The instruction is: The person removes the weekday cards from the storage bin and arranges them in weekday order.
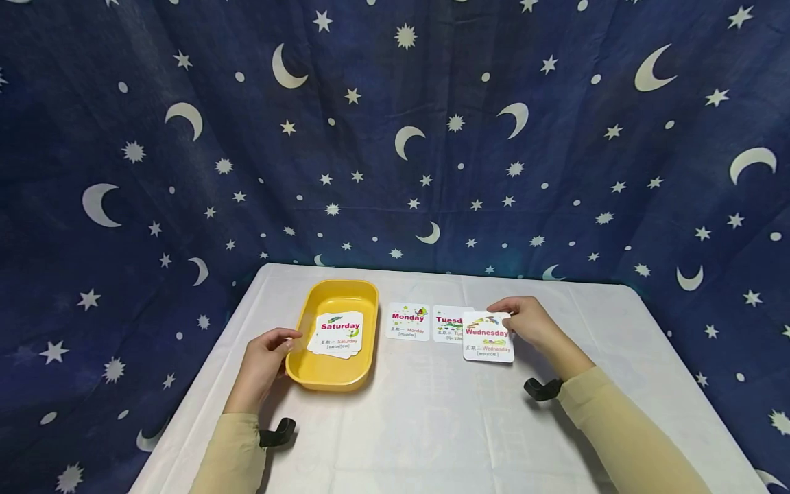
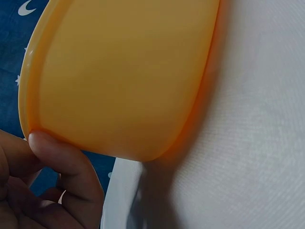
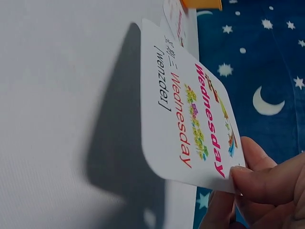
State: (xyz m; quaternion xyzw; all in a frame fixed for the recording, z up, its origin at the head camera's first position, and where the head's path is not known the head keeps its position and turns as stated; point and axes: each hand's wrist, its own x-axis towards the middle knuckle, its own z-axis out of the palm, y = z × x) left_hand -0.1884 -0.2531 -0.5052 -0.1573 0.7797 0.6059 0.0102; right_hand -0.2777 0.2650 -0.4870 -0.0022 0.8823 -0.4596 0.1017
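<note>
My right hand (image 1: 523, 318) pinches the Wednesday card (image 1: 488, 337) by its upper right corner. The right wrist view shows that card (image 3: 186, 114) raised off the tablecloth, its shadow beneath, with thumb and fingers on one corner. In the head view it overlaps part of the Tuesday card (image 1: 447, 324). Left of that lies the Monday card (image 1: 408, 322), flat on the table. My left hand (image 1: 264, 360) pinches the left rim of a yellow tray (image 1: 330, 378). Inside the tray sits a small pile of cards, the Saturday card (image 1: 341, 329) on top.
A white cloth (image 1: 432, 439) covers the table. Dark blue fabric (image 1: 457, 171) with moons and stars hangs behind and at the sides. Black wrist mounts (image 1: 543, 390) stick out beside both forearms.
</note>
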